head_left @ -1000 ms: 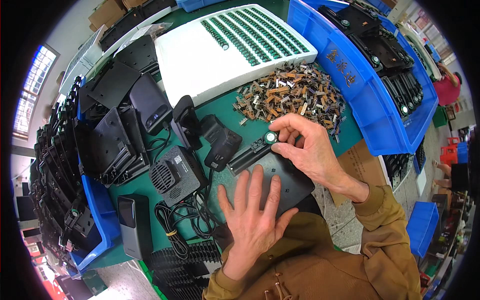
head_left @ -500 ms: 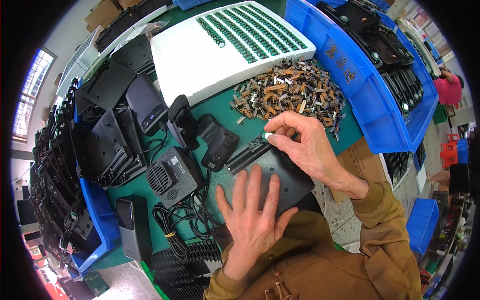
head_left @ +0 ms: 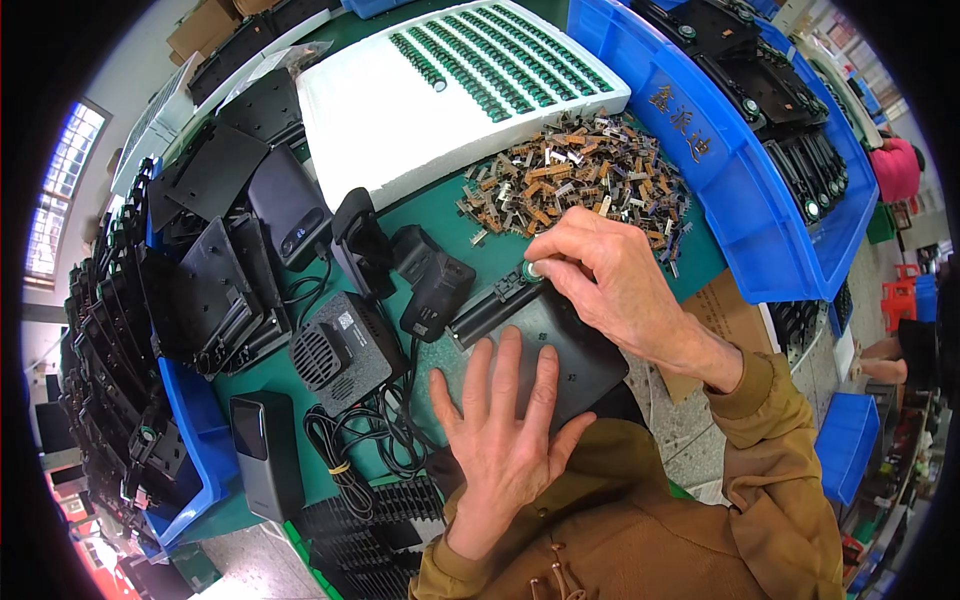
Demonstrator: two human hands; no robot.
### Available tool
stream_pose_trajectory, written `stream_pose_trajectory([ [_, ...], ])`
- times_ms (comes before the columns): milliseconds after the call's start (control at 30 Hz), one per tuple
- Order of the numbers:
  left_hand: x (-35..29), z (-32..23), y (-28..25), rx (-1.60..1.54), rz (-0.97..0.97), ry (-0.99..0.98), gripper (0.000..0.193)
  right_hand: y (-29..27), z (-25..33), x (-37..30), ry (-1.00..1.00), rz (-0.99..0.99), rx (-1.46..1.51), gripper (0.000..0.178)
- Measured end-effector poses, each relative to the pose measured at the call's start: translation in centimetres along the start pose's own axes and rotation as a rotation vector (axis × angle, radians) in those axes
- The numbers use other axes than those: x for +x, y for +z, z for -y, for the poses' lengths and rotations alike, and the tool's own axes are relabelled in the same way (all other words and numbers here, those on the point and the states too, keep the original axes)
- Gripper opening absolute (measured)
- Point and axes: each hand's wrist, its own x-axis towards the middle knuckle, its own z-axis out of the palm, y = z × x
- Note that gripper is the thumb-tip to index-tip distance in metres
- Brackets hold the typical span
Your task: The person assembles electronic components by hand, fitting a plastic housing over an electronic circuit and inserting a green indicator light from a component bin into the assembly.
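Observation:
My left hand (head_left: 505,430) lies flat, fingers spread, on a smooth black plastic panel (head_left: 592,372) at the table's near edge. Along the panel's far edge runs a black slotted strip (head_left: 488,312). At the right end of that strip sits a small round green-rimmed part (head_left: 530,271). The thumb and forefinger of my right hand (head_left: 630,290) are closed on this part, covering much of it; whether it is fully seated I cannot tell. Just beyond, a heap of small metal and orange-brown clips (head_left: 585,170) rests on the green mat (head_left: 420,210).
A white foam tray (head_left: 350,125) holds rows of round green parts. Blue bins (head_left: 740,220) with black assemblies flank the table. Left of the panel are a handheld black device (head_left: 437,282), a speaker-like box (head_left: 345,350), a coiled cable (head_left: 345,480) and a grey-black power bank (head_left: 266,455).
My right hand has shifted slightly and its fingers now cover more of the round part's white face. The left hand and panel stay where they were.

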Motion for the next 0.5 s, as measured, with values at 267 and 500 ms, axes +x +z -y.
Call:
stream_pose_trajectory([
  [267,-0.1,0.1,0.1,-0.002,-0.002,0.0,0.066,-0.8,0.5,0.9,-0.005,0.111,-0.073,0.014],
  [500,-0.1,0.1,0.1,-0.008,0.008,-0.004,0.066,-1.4,0.1,2.1,-0.035,0.23,-0.068,0.017],
])
